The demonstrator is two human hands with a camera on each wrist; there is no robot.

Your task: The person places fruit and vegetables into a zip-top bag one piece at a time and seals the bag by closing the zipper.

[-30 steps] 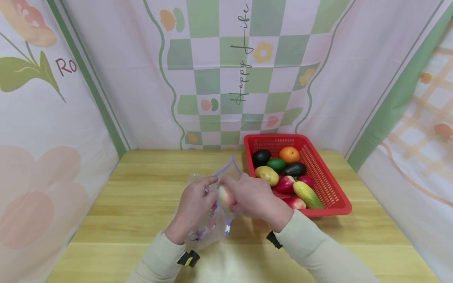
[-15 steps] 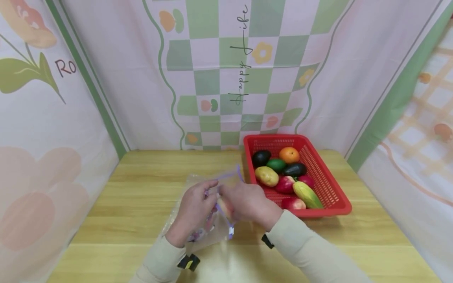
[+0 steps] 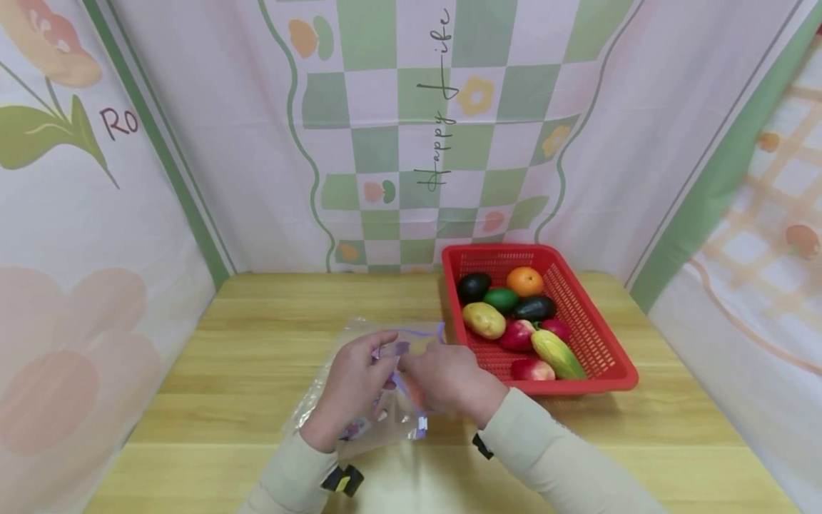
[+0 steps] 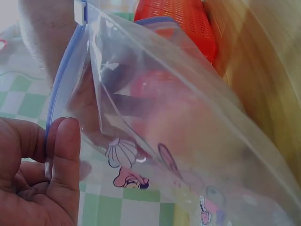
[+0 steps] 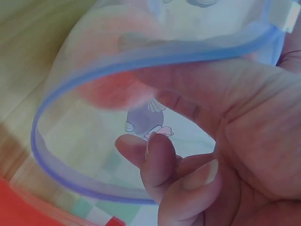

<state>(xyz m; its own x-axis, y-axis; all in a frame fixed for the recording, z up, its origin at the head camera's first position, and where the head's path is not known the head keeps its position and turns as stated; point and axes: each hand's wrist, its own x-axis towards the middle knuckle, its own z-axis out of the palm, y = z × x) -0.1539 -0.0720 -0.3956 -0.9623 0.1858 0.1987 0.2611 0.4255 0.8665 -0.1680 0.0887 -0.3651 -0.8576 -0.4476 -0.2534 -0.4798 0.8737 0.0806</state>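
Observation:
A clear slider zip bag (image 3: 401,432) with a blue-purple rim and cartoon prints stands gaping over the table's middle. My left hand (image 3: 353,378) pinches its rim between thumb and fingers. Through the bag's opening reaches the thumb of my right hand (image 3: 449,375), its other fingers loosely bent. Inside the bag, a red and pale peach (image 5: 110,87) shows blurred beyond the thumb tip, with no fingers curled round it. The left wrist view shows the peach (image 4: 169,113) through the plastic. Its white slider (image 4: 80,12) sits at one end of the rim.
Right of the hands stands a red basket (image 3: 613,368) with an orange (image 3: 524,281), a potato (image 3: 484,320), a yellow-green vegetable (image 3: 559,353), dark green produce (image 3: 535,308) and several reddish fruits. The wooden table (image 3: 212,400) meets a patterned cloth behind.
My right hand has moved slightly down and left, taking the peach into the bag, and its fingers have loosened. The bag's rim has sunk lower; my left hand keeps its pinch.

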